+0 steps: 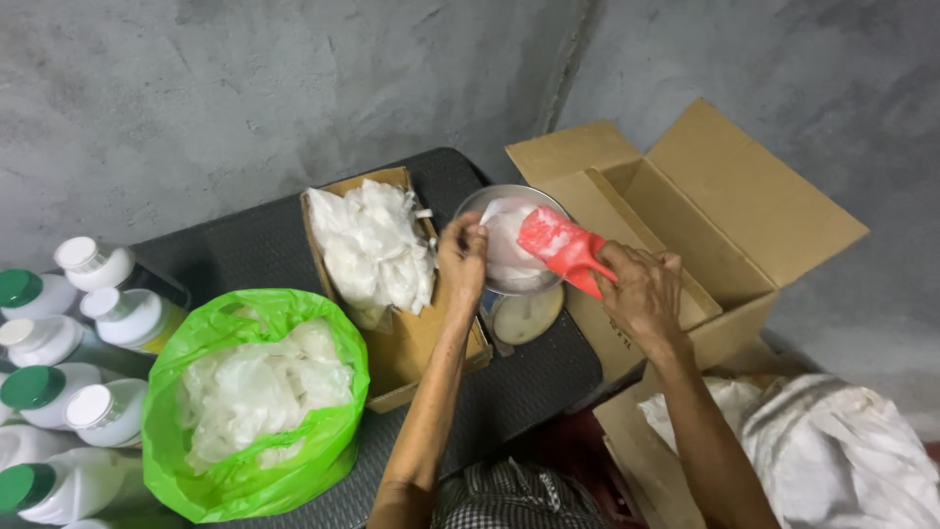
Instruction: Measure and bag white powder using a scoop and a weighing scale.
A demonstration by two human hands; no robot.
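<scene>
Clear bag [509, 250]: a small plastic bag of white material, resting in the metal bowl at the centre of the view, its mouth held open at the left edge.
Bottles [69, 362]: white plastic bottles with green or white caps, crowded at the far left edge, just beside the green bag.
Green bag [196, 470]: a bright green plastic bag, open at the top, full of crumpled clear bags; it sits on the dark mat against the small carton.
Dark mat [255, 250]: a black textured surface carrying the green bag, the small carton and the scale.
Small carton [421, 353]: an open cardboard box heaped with more clear bags, standing between the green bag and the bowl.
Left hand [462, 260]: fingers pinched together on the rim of the clear bag, above the near left edge of the bowl.
Metal bowl [480, 201]: a round steel pan seated on a scale whose pale dial [527, 315] shows just below it.
Red scoop [553, 245]: a red plastic scoop, its blade tilted into the bag's mouth.
Right hand [641, 289]: fingers clamped round the scoop's handle, hiding most of it.
Large carton [725, 206]: an open cardboard box with raised flaps, directly behind the right hand.
White sack [842, 451]: a woven sack at lower right, near the right forearm.
</scene>
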